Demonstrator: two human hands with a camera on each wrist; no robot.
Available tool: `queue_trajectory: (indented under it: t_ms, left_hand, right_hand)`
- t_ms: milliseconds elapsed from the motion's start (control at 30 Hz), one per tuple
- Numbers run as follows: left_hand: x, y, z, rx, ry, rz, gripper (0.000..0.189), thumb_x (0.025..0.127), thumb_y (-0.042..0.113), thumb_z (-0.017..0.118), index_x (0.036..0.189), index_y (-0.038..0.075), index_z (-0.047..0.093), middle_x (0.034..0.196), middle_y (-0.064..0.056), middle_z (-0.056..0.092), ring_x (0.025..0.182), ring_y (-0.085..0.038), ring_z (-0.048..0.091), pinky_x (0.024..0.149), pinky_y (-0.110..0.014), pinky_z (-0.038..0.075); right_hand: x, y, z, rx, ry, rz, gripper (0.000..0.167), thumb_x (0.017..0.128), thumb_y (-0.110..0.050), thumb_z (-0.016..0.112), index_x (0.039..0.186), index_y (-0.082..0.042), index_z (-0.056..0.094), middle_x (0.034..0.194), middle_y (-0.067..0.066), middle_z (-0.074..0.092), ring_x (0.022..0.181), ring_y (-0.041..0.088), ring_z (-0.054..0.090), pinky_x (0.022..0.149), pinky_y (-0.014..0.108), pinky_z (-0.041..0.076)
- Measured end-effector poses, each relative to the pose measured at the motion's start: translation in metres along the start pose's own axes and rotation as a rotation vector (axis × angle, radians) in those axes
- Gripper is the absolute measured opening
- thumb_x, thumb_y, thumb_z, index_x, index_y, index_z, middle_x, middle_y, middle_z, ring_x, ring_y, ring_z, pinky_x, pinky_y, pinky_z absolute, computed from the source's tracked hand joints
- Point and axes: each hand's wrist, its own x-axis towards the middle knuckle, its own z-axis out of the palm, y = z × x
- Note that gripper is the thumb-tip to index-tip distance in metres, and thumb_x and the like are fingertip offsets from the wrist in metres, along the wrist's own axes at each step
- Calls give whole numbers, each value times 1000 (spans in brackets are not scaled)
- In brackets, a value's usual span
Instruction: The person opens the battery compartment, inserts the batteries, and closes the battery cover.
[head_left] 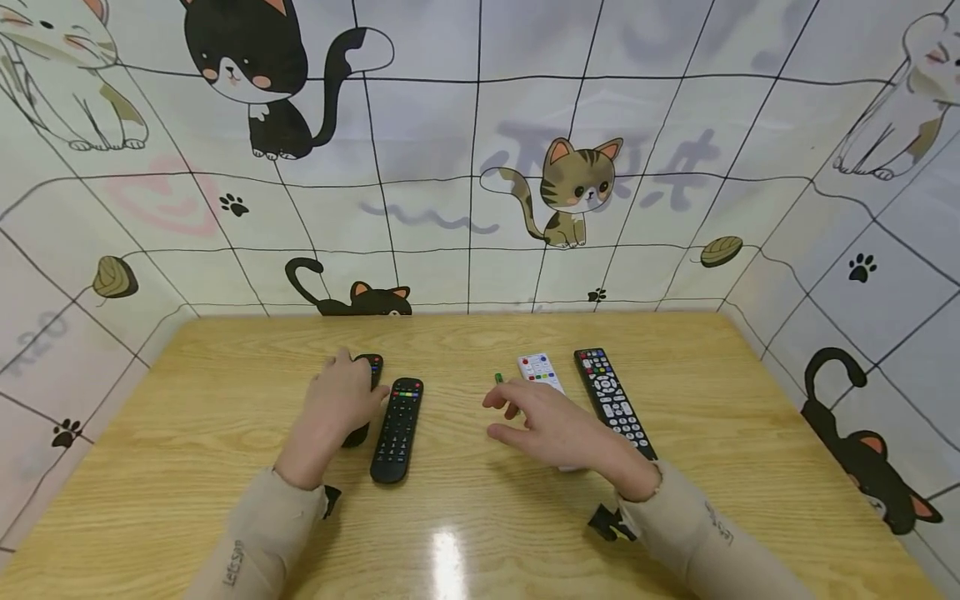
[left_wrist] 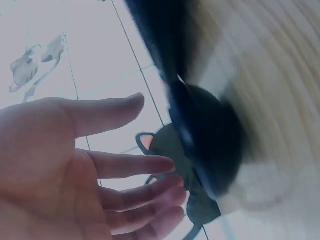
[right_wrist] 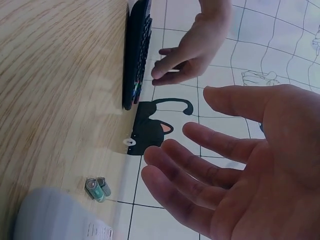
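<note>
My left hand (head_left: 336,398) hovers over a black remote control (head_left: 375,368), partly covering it. In the left wrist view its fingers (left_wrist: 131,166) are loosely extended and apart from the dark, blurred remotes. A second black remote control (head_left: 397,429) lies just right of that hand. My right hand (head_left: 558,423) is above a white remote control (head_left: 542,368) and hides its middle. Relaxed, slightly bent fingers (right_wrist: 200,170) hold nothing. Two small batteries (right_wrist: 97,189) stand on the table near the white remote; a green end of one shows past the right hand's fingertips in the head view.
A longer black remote control (head_left: 611,398) with white buttons lies right of the white one, partly behind the right forearm. The wooden table (head_left: 480,517) meets a cat-printed wall sheet (head_left: 435,125) at its back and sides. Small dark devices (head_left: 613,523) sit at the wrists.
</note>
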Motion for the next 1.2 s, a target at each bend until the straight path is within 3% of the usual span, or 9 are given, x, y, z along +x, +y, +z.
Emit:
queue_trajectory:
  t_ms: [167, 333, 433, 700, 867, 1000, 1200]
  left_hand:
    - [2, -6, -1, 64, -41, -49, 48, 96, 31, 73, 104, -17, 68, 122, -40, 53, 103, -50, 59, 68, -52, 57]
    - [2, -7, 0, 57, -65, -49, 45, 93, 30, 77, 93, -13, 68, 92, -25, 56, 70, -30, 59, 51, -34, 50]
    - [2, -8, 1, 38, -69, -49, 42, 93, 30, 77, 87, -10, 67, 81, -17, 54, 61, -24, 57, 47, -30, 47]
    - [12, -14, 5, 0, -72, -47, 35, 95, 26, 72, 83, -6, 63, 70, -12, 56, 57, -20, 55, 46, -28, 44]
    - [11, -17, 4, -43, -56, -44, 28, 94, 20, 69, 83, -5, 61, 70, -11, 56, 56, -21, 55, 46, -29, 44]
    - [10, -17, 2, -74, -34, -45, 30, 92, 18, 67, 97, -10, 60, 73, -14, 56, 59, -23, 57, 47, -31, 47]
    - [6, -11, -6, -130, 13, -15, 48, 93, 21, 68, 122, -16, 56, 88, -19, 61, 69, -26, 59, 54, -34, 50]
  right_hand:
    - [-2, 2, -1, -7, 3, 5, 24, 101, -22, 68, 122, -10, 66, 122, 7, 67, 102, 22, 63, 85, 37, 52]
    - [-3, 2, -2, -19, -3, 14, 23, 102, -23, 68, 121, -10, 66, 122, 7, 67, 102, 21, 62, 86, 38, 52]
    - [-3, 2, -2, -22, -8, 19, 23, 102, -23, 68, 120, -11, 66, 122, 5, 66, 101, 21, 62, 86, 38, 51]
    - [-4, 1, -5, -16, -19, 14, 23, 102, -22, 68, 121, -9, 66, 122, 7, 67, 101, 22, 63, 87, 38, 52]
    - [-4, 1, -5, -2, -33, 20, 24, 102, -22, 68, 122, -9, 66, 122, 9, 67, 101, 22, 63, 86, 38, 52]
    - [-4, 1, -5, -3, -34, 19, 24, 102, -22, 67, 122, -9, 66, 122, 9, 67, 100, 22, 63, 85, 38, 52]
    - [-3, 2, -4, -5, -31, 5, 24, 102, -22, 67, 121, -7, 66, 120, 9, 67, 100, 23, 63, 86, 38, 52]
